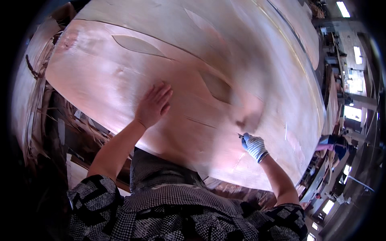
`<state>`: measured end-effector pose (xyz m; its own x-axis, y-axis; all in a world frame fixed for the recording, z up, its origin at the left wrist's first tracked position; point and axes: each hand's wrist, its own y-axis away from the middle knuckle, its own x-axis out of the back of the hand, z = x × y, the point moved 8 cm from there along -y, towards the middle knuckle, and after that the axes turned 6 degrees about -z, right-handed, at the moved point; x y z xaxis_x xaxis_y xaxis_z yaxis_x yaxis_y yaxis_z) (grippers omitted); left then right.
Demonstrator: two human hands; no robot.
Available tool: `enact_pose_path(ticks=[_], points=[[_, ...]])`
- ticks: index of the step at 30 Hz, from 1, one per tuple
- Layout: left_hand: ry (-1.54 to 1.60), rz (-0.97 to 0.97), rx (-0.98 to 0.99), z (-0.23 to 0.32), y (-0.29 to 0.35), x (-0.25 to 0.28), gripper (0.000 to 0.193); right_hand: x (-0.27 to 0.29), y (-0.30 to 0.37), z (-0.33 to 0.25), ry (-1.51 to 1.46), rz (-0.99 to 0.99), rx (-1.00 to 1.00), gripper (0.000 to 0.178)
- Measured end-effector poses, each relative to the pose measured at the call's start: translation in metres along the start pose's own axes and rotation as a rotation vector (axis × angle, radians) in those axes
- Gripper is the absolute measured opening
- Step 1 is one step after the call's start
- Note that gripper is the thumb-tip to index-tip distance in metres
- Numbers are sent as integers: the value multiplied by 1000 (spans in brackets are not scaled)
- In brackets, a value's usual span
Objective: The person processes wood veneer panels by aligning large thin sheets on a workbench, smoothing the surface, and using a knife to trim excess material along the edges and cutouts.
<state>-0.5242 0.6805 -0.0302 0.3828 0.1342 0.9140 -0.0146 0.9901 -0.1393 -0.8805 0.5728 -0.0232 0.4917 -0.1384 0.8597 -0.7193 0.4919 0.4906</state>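
A broad, pale pinkish sheet of wood veneer [181, 138] spreads out in front of me. My left hand [154, 103], bare, lies on it with the fingers stretched out. Lower right, my right hand [254, 147] wears a striped white and blue glove and is closed around a small dark tool [241, 136]. Its tip is close to the veneer; the exact kind of tool is too small to tell. Beyond my hands are two leaf-shaped openings, a long one [136, 45] at the far left and a wider one [217, 86] near the middle. A thin crack runs between my hands.
Torn veneer strips [38, 100] hang and pile up along the left side. More scraps lie under the sheet's near edge. At the right, another person [337, 145] stands in a workshop with bright windows. A long yellowish strip [299, 52] curves along the sheet's far right.
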Motion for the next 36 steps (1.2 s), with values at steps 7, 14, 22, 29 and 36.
enact_pose_path(ticks=[7, 14, 22, 29, 36], points=[[25, 77, 32, -3, 0, 0, 42, 168, -236, -167, -268, 333, 358, 13], [84, 128, 76, -6, 1, 4, 33, 169, -297, -198, -419, -61, 245, 23], [55, 68, 63, -5, -1, 6, 48, -60, -32, -25, -604, 76, -189, 32], [-58, 3, 75, -6, -1, -1, 47, -68, 48, -9, -894, -146, -730, 23], [-131, -2, 54, 5, -5, -1, 48, -29, 26, 123, -1345, 543, -945, 23]])
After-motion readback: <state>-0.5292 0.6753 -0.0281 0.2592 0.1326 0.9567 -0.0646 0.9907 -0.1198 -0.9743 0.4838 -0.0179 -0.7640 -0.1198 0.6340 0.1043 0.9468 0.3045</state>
